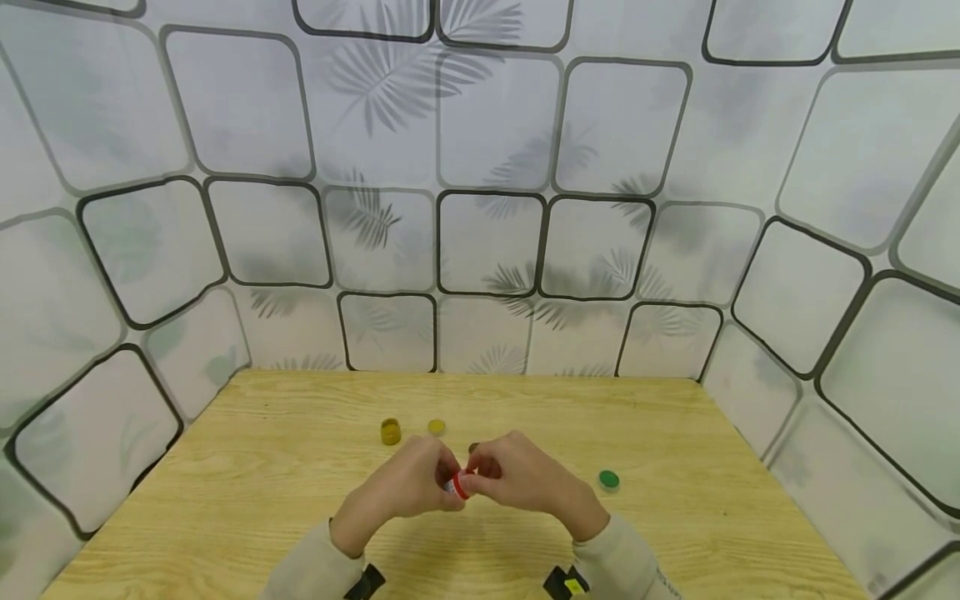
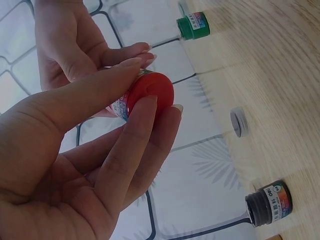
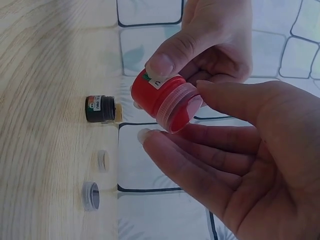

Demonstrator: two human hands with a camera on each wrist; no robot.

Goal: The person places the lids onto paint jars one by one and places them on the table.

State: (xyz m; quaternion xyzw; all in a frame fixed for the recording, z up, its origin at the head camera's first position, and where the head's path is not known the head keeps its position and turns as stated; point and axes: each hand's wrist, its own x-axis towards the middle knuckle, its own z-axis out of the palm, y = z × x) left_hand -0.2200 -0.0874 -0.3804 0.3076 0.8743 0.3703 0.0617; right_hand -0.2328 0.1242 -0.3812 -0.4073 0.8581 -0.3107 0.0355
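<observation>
My left hand [image 1: 408, 483] grips a small red paint jar [image 3: 142, 95] by its base, fingers and thumb round the red body. The jar is tilted on its side above the table. A clear screw lid [image 3: 170, 110] sits at its mouth, facing my right hand [image 1: 521, 475]. In the right wrist view the right thumb touches the lid's rim while the fingers curve beneath it. From the left wrist the jar's red bottom [image 2: 162, 90] shows, and the lid end is hidden behind the left hand.
On the wooden table [image 1: 300, 467] stand a yellow jar [image 1: 390, 432], a dark jar [image 2: 280, 202] and a green jar [image 2: 194, 26]. A yellow disc [image 1: 436, 427], a green disc [image 1: 609, 480] and a clear lid [image 2: 239, 122] lie about. A patterned curtain [image 1: 487, 242] surrounds the table.
</observation>
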